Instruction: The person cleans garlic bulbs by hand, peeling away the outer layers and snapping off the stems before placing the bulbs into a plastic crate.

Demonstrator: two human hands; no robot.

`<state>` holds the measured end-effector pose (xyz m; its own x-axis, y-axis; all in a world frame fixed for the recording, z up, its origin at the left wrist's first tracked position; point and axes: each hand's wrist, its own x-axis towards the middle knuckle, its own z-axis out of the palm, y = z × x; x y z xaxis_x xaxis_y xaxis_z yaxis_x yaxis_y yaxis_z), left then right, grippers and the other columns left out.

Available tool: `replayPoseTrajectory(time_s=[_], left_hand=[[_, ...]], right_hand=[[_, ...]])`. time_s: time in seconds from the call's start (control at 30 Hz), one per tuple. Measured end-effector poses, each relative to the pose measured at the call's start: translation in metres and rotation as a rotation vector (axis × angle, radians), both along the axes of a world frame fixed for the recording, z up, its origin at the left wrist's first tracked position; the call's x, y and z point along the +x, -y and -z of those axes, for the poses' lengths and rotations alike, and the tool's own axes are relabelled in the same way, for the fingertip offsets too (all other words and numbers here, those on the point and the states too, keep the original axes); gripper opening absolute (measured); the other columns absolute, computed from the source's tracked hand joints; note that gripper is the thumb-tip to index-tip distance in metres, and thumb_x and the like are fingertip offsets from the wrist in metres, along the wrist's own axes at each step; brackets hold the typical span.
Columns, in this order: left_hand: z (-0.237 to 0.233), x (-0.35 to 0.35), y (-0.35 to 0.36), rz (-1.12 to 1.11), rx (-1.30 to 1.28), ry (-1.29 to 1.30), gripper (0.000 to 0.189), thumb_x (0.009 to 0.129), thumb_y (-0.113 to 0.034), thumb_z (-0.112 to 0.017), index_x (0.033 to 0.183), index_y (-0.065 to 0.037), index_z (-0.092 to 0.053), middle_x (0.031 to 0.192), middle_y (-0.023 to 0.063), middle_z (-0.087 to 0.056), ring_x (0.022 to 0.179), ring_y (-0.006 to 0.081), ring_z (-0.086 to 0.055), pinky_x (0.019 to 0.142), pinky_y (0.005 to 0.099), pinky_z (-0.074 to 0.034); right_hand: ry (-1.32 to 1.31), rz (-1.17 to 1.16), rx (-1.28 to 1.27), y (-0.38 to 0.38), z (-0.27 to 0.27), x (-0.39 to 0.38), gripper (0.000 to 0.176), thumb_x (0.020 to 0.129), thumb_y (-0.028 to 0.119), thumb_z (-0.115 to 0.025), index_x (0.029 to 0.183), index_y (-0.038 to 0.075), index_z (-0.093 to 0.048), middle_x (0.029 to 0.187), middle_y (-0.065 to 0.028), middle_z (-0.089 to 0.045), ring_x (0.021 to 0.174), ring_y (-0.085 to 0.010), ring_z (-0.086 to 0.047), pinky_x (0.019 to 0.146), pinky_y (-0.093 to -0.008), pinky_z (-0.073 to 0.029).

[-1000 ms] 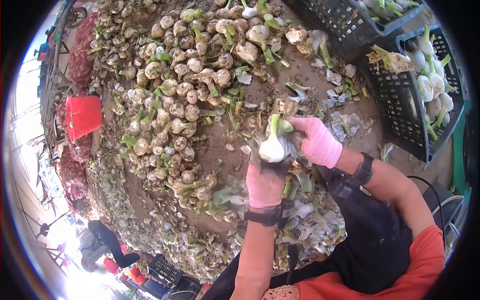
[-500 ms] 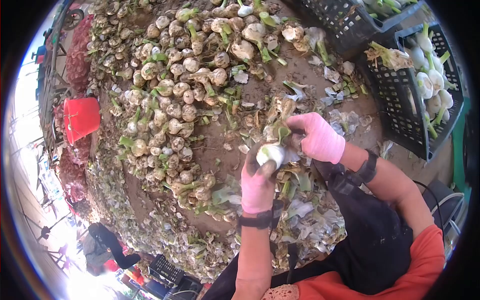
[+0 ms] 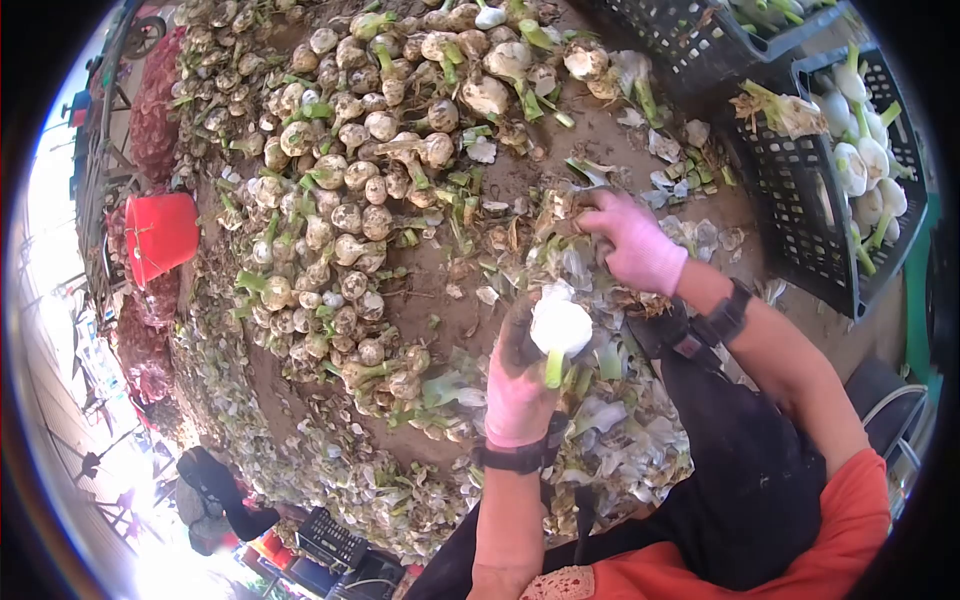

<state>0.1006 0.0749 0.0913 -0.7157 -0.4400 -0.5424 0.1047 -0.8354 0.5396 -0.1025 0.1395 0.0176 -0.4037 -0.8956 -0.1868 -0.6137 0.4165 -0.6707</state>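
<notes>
In my left hand (image 3: 516, 385) I hold a white garlic bulb (image 3: 562, 325), its outer surface clean and a short green stem pointing down toward me. The fingers curl around the bulb's left side. Up and to the right, my right hand (image 3: 637, 245) hovers over the loose peelings (image 3: 575, 265), thumb and fingers somewhat apart, with nothing visible held. Both hands wear pink gloves with soiled fingertips. Unpeeled, dirt-covered garlic bulbs (image 3: 345, 220) lie piled on the ground to the left.
A black crate (image 3: 800, 200) on the right holds peeled garlic, with a second crate (image 3: 680, 50) behind it. A red bucket (image 3: 162, 238) stands far left beside red mesh sacks (image 3: 155, 120). Another person (image 3: 210, 495) is at lower left. Cut stems and skins litter the soil.
The bulb has turned, its stem now pointing toward me and its white surface fully exposed. My right hand has parted from it and moved slightly up and away.
</notes>
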Motion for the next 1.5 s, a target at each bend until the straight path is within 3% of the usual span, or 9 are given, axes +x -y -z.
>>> replayPoseTrajectory(time_s=[0.1,0.17,0.37,0.7,0.87,0.93,1.1,1.33,1.5], left_hand=[[0.009,0.001,0.004,0.006,-0.032,0.072,0.081,0.065,-0.014,-0.081,0.134,-0.004,-0.039,0.126,0.0128,-0.052,0.112,0.0279,-0.056,0.095,0.0456,-0.049],[0.01,-0.001,0.004,0.017,-0.072,0.073,0.081,0.065,-0.014,-0.081,0.134,-0.002,-0.039,0.124,0.0138,-0.053,0.112,0.0269,-0.056,0.098,0.0414,-0.046],[0.007,0.002,0.007,-0.018,-0.082,0.125,0.077,0.068,-0.014,-0.079,0.133,-0.001,-0.04,0.123,0.0139,-0.054,0.113,0.0267,-0.055,0.101,0.0413,-0.044],[0.02,0.003,0.001,-0.308,0.429,-0.075,0.053,0.085,-0.02,-0.063,0.131,-0.004,-0.041,0.121,0.0147,-0.053,0.109,0.0269,-0.055,0.097,0.0401,-0.046],[0.016,0.005,0.002,-0.184,0.169,0.002,0.054,0.084,-0.023,-0.064,0.128,-0.001,-0.043,0.12,0.0143,-0.054,0.109,0.0258,-0.055,0.095,0.0382,-0.046],[0.021,0.005,0.002,-0.171,0.15,-0.007,0.052,0.086,-0.025,-0.062,0.128,-0.002,-0.044,0.123,0.0136,-0.053,0.113,0.0256,-0.053,0.099,0.0396,-0.043],[0.024,0.003,0.001,-0.109,0.124,-0.039,0.051,0.087,-0.028,-0.06,0.129,-0.003,-0.045,0.125,0.0121,-0.053,0.115,0.0251,-0.052,0.103,0.04,-0.04],[-0.003,0.004,-0.009,0.131,0.045,-0.035,0.092,0.061,-0.034,-0.085,0.134,-0.002,-0.039,0.115,0.0128,-0.057,0.101,0.0264,-0.06,0.084,0.0357,-0.052],[0.003,0.002,0.002,0.061,-0.127,0.179,0.083,0.069,-0.038,-0.081,0.13,-0.001,-0.04,0.112,0.0099,-0.059,0.102,0.0192,-0.058,0.087,0.0311,-0.047]], right_hand=[[0.023,-0.066,-0.219,-0.004,-0.027,0.0,0.029,0.074,0.007,-0.062,0.103,0.007,-0.063,0.113,-0.0178,-0.058,0.1,-0.0359,-0.058,0.088,-0.0393,-0.047],[0.566,-0.21,-0.065,0.0,-0.054,-0.004,0.035,0.075,0.009,-0.064,0.11,0.004,-0.061,0.111,-0.0187,-0.059,0.101,-0.0349,-0.058,0.089,-0.0389,-0.046],[0.81,-0.133,-0.133,0.008,-0.053,0.008,0.029,0.077,0.004,-0.062,0.105,-0.002,-0.06,0.09,-0.0172,-0.065,0.088,-0.0282,-0.063,0.081,-0.0328,-0.049],[0.375,-0.126,-0.114,0.008,-0.042,0.015,0.027,0.072,-0.001,-0.057,0.098,0.004,-0.062,0.094,-0.0161,-0.063,0.091,-0.0316,-0.061,0.082,-0.0374,-0.049],[-0.079,-0.066,-0.098,0.004,-0.04,0.008,0.036,0.071,-0.001,-0.061,0.105,0.01,-0.064,0.105,-0.0113,-0.061,0.097,-0.0325,-0.058,0.088,-0.0385,-0.047],[0.479,-0.131,-0.343,0.009,-0.053,0.013,0.03,0.076,0.003,-0.063,0.106,0.007,-0.066,0.1,-0.0135,-0.061,0.094,-0.0294,-0.06,0.082,-0.0363,-0.048],[0.636,-0.097,-0.186,0.009,-0.051,0.026,0.025,0.076,0.006,-0.066,0.1,0.004,-0.066,0.088,-0.0131,-0.064,0.088,-0.0264,-0.063,0.079,-0.0347,-0.049],[0.131,-0.067,0.099,0.001,-0.003,0.015,0.028,0.071,0.001,-0.059,0.098,0.009,-0.064,0.083,-0.0143,-0.06,0.082,-0.0334,-0.06,0.074,-0.0418,-0.049],[-0.109,-0.209,-0.177,-0.013,-0.023,0.012,0.03,0.071,0.0,-0.062,0.098,0.013,-0.065,0.095,-0.0124,-0.057,0.092,-0.0333,-0.058,0.077,-0.0399,-0.049]])
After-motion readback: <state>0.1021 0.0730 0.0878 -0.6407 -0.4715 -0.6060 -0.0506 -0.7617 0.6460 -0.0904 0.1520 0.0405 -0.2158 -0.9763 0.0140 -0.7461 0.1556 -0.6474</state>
